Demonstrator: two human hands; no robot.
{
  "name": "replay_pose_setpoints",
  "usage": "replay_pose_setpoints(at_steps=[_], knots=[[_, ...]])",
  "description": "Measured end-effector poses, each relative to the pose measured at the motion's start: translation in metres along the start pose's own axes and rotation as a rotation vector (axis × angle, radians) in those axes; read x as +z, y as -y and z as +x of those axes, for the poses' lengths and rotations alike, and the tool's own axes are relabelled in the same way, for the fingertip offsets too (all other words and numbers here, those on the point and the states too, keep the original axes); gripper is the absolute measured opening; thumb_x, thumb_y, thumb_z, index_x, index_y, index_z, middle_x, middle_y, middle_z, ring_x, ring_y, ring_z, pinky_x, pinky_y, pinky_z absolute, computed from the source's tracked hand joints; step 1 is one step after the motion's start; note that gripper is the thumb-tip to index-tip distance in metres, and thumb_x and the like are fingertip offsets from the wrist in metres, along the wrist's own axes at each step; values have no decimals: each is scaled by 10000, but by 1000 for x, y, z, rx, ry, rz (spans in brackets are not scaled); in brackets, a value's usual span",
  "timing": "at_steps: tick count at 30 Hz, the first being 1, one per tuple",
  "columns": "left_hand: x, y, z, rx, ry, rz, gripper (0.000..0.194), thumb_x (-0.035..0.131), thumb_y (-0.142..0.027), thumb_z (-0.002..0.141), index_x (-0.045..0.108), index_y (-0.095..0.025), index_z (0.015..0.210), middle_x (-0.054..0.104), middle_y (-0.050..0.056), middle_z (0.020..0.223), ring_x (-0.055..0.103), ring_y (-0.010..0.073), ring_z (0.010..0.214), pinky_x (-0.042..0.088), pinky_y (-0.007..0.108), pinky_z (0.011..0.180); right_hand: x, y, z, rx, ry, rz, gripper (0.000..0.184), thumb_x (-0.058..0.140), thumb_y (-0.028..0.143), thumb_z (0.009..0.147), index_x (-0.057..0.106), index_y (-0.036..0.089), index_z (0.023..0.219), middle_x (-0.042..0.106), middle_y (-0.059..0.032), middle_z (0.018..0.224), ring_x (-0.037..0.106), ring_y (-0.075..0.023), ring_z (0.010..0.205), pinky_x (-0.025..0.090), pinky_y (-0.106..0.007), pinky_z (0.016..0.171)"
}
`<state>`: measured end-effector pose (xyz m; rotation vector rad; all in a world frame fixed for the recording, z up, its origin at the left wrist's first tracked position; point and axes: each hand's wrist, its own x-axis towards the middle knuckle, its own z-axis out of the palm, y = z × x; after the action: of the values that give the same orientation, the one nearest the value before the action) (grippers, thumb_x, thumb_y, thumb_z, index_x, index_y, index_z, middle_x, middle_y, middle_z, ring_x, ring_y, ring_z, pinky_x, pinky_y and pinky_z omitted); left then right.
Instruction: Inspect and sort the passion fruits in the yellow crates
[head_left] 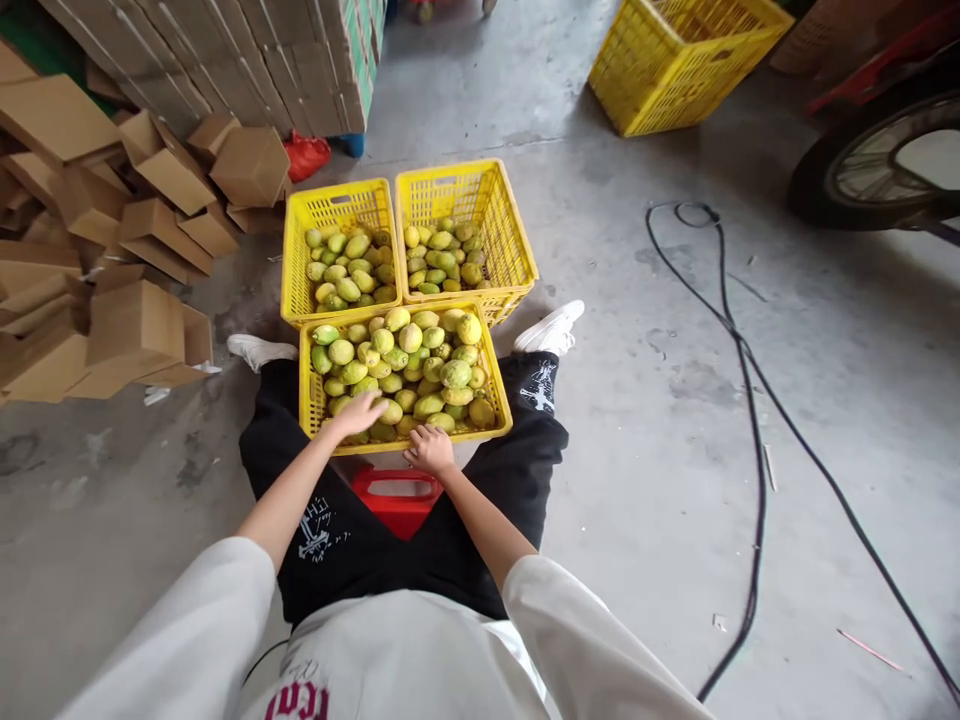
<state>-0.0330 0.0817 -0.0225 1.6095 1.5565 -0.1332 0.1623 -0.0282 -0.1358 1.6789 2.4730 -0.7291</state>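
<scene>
A yellow plastic crate [499,420] full of yellow-green oval fruit [410,338] stands between my legs. Over its front left part reaches my left hand [358,415], fingers stretched out above the fruit, with nothing visibly held. My right hand [430,450] is at the crate's near edge, its fingers bent over the rim. Whether its fingertips also touch a fruit is hard to see. Just beyond stand two more yellow crates, a left one [292,255] and a right one [517,245], each partly filled with similar fruit.
Below me is a red plastic seat or stool [401,515]. Folded cardboard boxes [139,330] pile up on the left, near a red bag [306,156]. Another yellow crate [645,75] stands at the back right, near a wheel [877,165]. A black cable [757,520] crosses the concrete floor.
</scene>
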Motion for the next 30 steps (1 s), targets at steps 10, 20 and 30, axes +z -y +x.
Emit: replay_pose_setpoints(at_steps=[10,20,30], knots=[[61,56,-24,-17,246,431,507,842,-410,1072,842,-273,1560,860,142,1555,806,390,1492,624,441,1245,-11,-25,6,-241,155,-73,181,716,138,1132,841,130,1264,854,-203,1208,753,-321,1120,506,-374,877],[68,68,-14,143,190,528,186,775,-171,1031,813,-166,1213,848,272,1364,821,459,1351,637,517,1111,-10,-47,14,-413,217,-76,219,636,85,1163,833,100,1258,833,-220,1132,739,-332,1064,527,-394,867],[73,74,-9,199,148,495,89,801,-187,1012,777,-166,1096,815,284,1250,779,503,1339,609,566,1143,-7,-53,20,-466,189,-112,306,545,100,1154,844,94,1220,815,-231,1126,630,-362,1118,451,-455,940]])
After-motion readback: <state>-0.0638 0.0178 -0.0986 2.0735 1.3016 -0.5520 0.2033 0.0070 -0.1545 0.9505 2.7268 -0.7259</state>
